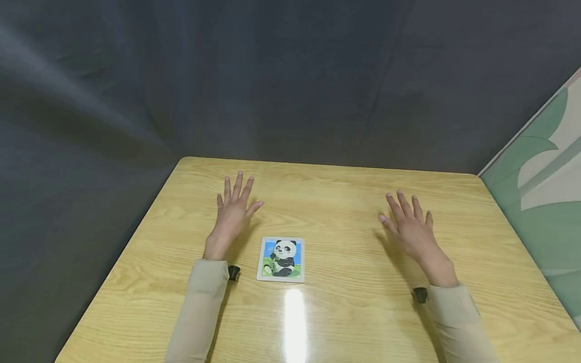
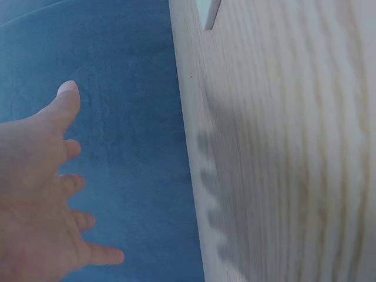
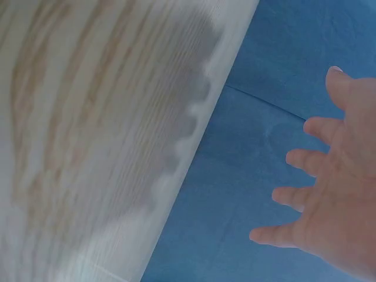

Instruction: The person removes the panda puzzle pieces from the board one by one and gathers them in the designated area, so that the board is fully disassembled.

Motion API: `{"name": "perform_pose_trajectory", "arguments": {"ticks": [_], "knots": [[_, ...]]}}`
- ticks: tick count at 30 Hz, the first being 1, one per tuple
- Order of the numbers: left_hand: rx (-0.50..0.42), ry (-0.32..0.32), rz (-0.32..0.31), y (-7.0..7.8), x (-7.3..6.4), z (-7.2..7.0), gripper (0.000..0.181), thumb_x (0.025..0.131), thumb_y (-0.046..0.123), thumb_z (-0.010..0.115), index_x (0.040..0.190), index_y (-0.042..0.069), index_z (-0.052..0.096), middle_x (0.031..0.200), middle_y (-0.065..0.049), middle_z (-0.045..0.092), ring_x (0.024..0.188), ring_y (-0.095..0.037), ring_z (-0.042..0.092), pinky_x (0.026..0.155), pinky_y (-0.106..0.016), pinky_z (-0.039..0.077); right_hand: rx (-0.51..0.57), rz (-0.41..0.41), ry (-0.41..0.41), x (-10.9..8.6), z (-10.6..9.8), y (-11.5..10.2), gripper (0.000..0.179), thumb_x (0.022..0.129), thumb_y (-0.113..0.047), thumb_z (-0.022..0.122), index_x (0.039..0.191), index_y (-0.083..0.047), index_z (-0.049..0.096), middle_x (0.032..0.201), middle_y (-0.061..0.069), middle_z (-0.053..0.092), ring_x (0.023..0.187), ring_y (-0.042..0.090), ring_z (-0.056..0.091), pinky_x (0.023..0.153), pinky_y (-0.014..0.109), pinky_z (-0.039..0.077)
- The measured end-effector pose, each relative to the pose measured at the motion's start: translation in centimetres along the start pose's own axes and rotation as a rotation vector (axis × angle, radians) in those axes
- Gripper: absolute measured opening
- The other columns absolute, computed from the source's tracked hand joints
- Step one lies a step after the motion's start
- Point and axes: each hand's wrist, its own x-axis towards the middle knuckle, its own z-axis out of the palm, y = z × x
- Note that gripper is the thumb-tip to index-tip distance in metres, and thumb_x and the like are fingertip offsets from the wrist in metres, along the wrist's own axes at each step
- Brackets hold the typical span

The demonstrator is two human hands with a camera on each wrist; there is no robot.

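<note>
A small panda picture puzzle point(image 1: 282, 259) in a pale frame lies flat on the wooden table, left of the middle. My left hand point(image 1: 232, 217) hovers above the table, up and to the left of the puzzle, its fingers spread and holding nothing. Well to the right of the puzzle, my right hand point(image 1: 414, 234) is also raised over the tabletop with spread fingers and nothing in it. Both the left hand point(image 2: 41, 200) and the right hand point(image 3: 341, 188) cast shadows on the wood in their wrist views. A pale corner, probably the puzzle frame point(image 2: 207, 13), shows in the left wrist view.
The light wooden table point(image 1: 336, 201) has rounded far corners. A dark cloth point(image 1: 290, 80) hangs behind it and along the left. At the right stands a green and white patterned panel point(image 1: 544, 191). Light glares off the wood below the puzzle.
</note>
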Motion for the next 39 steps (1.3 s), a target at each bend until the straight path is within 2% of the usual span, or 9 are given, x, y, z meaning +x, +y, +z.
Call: {"name": "perform_pose_trajectory", "arguments": {"ticks": [8, 13, 18, 24, 27, 30, 35, 39], "knots": [[0.000, -0.031, -0.013, 0.1, -0.8, -0.4, 0.071, 0.098, 0.048, 0.046, 0.156, 0.018, 0.017, 0.162, -0.009, -0.003, 0.144, -0.040, -0.013, 0.107, -0.072, 0.007, 0.006, -0.030, -0.005, 0.2, 0.2, -0.6, 0.065, 0.104, -0.041, 0.037, 0.155, -0.009, 0.013, 0.158, 0.024, 0.006, 0.141, 0.052, -0.007, 0.095, 0.082, -0.002], [0.005, -0.122, 0.014, 0.1, -2.1, -1.3, 0.069, 0.098, 0.046, 0.049, 0.154, 0.015, 0.023, 0.161, -0.012, 0.009, 0.145, -0.043, -0.003, 0.107, -0.072, 0.013, 0.032, -0.056, -0.029, 0.1, 0.3, -2.2, 0.067, 0.101, -0.037, 0.048, 0.154, -0.007, 0.019, 0.158, 0.023, 0.010, 0.141, 0.052, 0.000, 0.098, 0.081, 0.003], [-0.038, -0.228, 0.092, 0.0, -4.7, -2.0, 0.065, 0.096, 0.037, 0.057, 0.149, 0.007, 0.034, 0.155, -0.019, 0.025, 0.142, -0.045, 0.015, 0.108, -0.067, 0.020, 0.036, -0.145, -0.015, 0.3, 1.2, -4.8, 0.065, 0.097, -0.028, 0.058, 0.150, -0.004, 0.029, 0.156, 0.023, 0.021, 0.139, 0.053, 0.013, 0.099, 0.079, 0.014], [-0.083, -0.312, 0.241, 0.9, -8.8, -1.4, 0.060, 0.092, 0.029, 0.065, 0.143, 0.004, 0.045, 0.150, -0.023, 0.034, 0.138, -0.046, 0.027, 0.108, -0.061, 0.027, 0.034, -0.241, -0.028, 0.7, 2.3, -7.6, 0.064, 0.095, -0.025, 0.062, 0.148, -0.004, 0.034, 0.154, 0.022, 0.026, 0.138, 0.051, 0.021, 0.098, 0.077, 0.021], [-0.102, -0.325, 0.288, 1.3, -10.3, -1.0, 0.059, 0.090, 0.028, 0.067, 0.141, 0.005, 0.048, 0.149, -0.023, 0.036, 0.137, -0.047, 0.028, 0.106, -0.064, 0.028, 0.034, -0.273, -0.054, 1.2, 2.8, -9.1, 0.064, 0.095, -0.025, 0.063, 0.148, -0.004, 0.034, 0.154, 0.021, 0.028, 0.138, 0.050, 0.024, 0.099, 0.076, 0.023], [-0.109, -0.350, 0.291, 1.6, -11.4, -0.6, 0.057, 0.089, 0.031, 0.067, 0.140, 0.011, 0.050, 0.151, -0.021, 0.034, 0.138, -0.049, 0.025, 0.103, -0.069, 0.028, 0.058, -0.292, -0.093, 1.4, 3.4, -10.6, 0.063, 0.094, -0.025, 0.063, 0.148, -0.005, 0.036, 0.154, 0.020, 0.029, 0.138, 0.048, 0.025, 0.100, 0.074, 0.024], [-0.088, -0.389, 0.277, 1.5, -12.1, -0.1, 0.060, 0.087, 0.035, 0.068, 0.142, 0.017, 0.050, 0.154, -0.020, 0.028, 0.139, -0.050, 0.020, 0.099, -0.074, 0.026, 0.087, -0.338, -0.112, 1.5, 5.0, -13.1, 0.058, 0.094, -0.026, 0.064, 0.144, -0.005, 0.043, 0.150, 0.019, 0.037, 0.135, 0.045, 0.034, 0.101, 0.068, 0.032], [-0.051, -0.400, 0.266, 1.3, -12.3, 0.3, 0.062, 0.087, 0.036, 0.069, 0.142, 0.018, 0.049, 0.154, -0.020, 0.026, 0.139, -0.049, 0.019, 0.099, -0.074, 0.025, 0.079, -0.402, -0.094, 1.9, 6.3, -15.0, 0.052, 0.090, -0.022, 0.069, 0.135, -0.001, 0.053, 0.138, 0.021, 0.051, 0.125, 0.041, 0.048, 0.093, 0.061, 0.044]]}}
